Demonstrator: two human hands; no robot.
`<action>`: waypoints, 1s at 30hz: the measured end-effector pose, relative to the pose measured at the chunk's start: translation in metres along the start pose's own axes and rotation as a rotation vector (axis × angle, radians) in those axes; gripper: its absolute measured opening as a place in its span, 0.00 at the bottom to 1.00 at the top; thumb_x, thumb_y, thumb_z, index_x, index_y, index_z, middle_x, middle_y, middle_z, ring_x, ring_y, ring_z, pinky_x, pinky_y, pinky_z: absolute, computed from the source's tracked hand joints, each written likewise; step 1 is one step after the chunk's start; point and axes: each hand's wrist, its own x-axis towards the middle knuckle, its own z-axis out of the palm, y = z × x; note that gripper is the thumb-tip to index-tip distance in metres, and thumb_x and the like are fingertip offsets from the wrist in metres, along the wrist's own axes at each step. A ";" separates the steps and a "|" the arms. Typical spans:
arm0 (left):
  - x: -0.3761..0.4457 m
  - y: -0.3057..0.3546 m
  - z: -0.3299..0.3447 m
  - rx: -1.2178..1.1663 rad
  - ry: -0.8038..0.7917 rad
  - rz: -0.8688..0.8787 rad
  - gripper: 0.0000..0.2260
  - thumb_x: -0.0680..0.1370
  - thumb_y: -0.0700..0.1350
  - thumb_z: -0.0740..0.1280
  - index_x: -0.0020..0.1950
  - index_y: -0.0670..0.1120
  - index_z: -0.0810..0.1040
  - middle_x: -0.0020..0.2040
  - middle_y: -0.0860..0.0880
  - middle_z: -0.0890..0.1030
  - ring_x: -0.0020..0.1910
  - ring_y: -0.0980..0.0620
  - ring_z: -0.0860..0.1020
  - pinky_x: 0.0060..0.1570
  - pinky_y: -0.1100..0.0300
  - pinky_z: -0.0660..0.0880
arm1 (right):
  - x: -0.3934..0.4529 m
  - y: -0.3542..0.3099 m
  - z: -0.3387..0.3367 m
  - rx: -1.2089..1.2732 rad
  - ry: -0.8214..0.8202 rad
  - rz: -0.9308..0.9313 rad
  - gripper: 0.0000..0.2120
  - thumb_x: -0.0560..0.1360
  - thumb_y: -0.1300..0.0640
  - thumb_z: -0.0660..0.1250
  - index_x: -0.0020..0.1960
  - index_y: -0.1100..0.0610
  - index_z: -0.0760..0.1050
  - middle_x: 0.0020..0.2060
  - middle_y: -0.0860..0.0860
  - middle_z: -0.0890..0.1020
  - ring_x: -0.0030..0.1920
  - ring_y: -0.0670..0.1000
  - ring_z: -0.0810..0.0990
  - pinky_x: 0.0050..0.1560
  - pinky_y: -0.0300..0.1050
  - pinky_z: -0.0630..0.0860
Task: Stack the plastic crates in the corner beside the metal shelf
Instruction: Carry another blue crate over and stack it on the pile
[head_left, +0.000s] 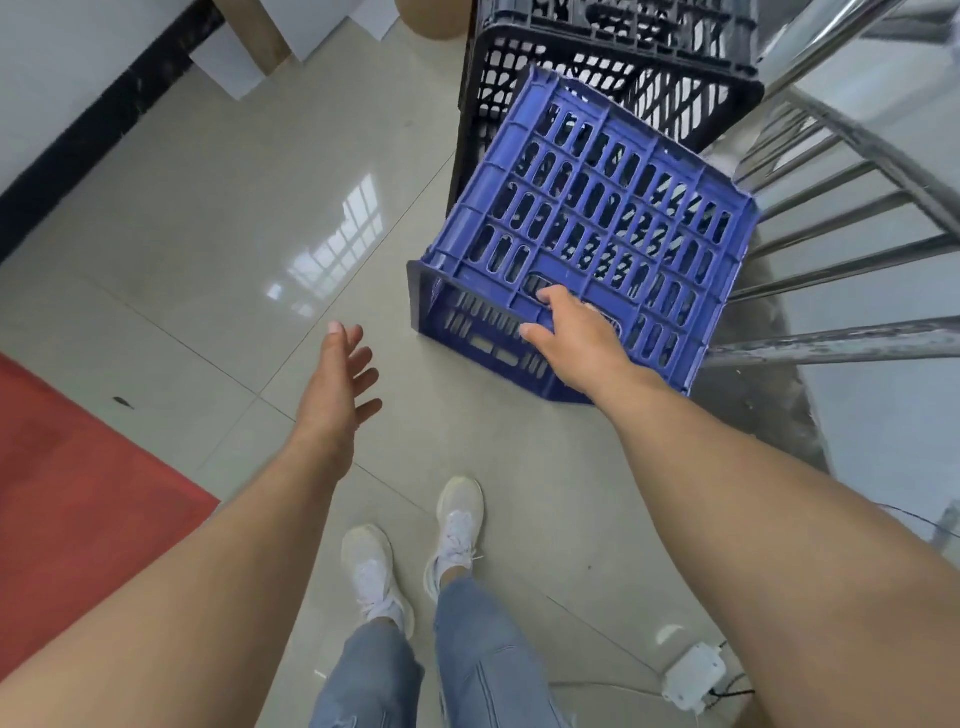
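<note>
Right hand (576, 338) grips a tilted blue crate (587, 234); left hand (340, 379) hangs free.

Two crates: the blue one at 1 o'clock leans against a black crate (597, 83) at 12, with the metal shelf (831, 208) just beside both at 2–3. Right fingers curl into the blue crate's handle slot; left fingers are spread, touching nothing. Bare tile floor (208, 234) lies open at 9–11, a red mat (67, 467) at 8, and a white box (693, 675) with cable at 5.
</note>
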 end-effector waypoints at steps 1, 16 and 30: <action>0.001 -0.001 -0.006 -0.021 0.012 -0.004 0.26 0.82 0.61 0.47 0.75 0.52 0.66 0.73 0.48 0.70 0.65 0.50 0.71 0.63 0.51 0.69 | -0.002 -0.006 0.006 0.006 0.005 -0.013 0.23 0.80 0.49 0.59 0.72 0.56 0.61 0.70 0.56 0.69 0.68 0.59 0.66 0.64 0.54 0.65; -0.020 -0.039 -0.158 -0.086 0.217 -0.013 0.26 0.82 0.61 0.49 0.75 0.51 0.67 0.72 0.48 0.70 0.67 0.49 0.71 0.60 0.51 0.68 | -0.056 -0.122 0.113 0.007 -0.030 -0.056 0.21 0.81 0.46 0.55 0.68 0.58 0.64 0.64 0.57 0.73 0.60 0.62 0.74 0.55 0.55 0.72; -0.021 -0.070 -0.357 -0.228 0.282 -0.005 0.25 0.83 0.57 0.48 0.76 0.49 0.63 0.76 0.46 0.66 0.73 0.46 0.67 0.63 0.50 0.66 | -0.091 -0.289 0.190 0.169 0.038 -0.100 0.25 0.81 0.46 0.53 0.73 0.58 0.61 0.66 0.57 0.73 0.63 0.60 0.72 0.56 0.53 0.70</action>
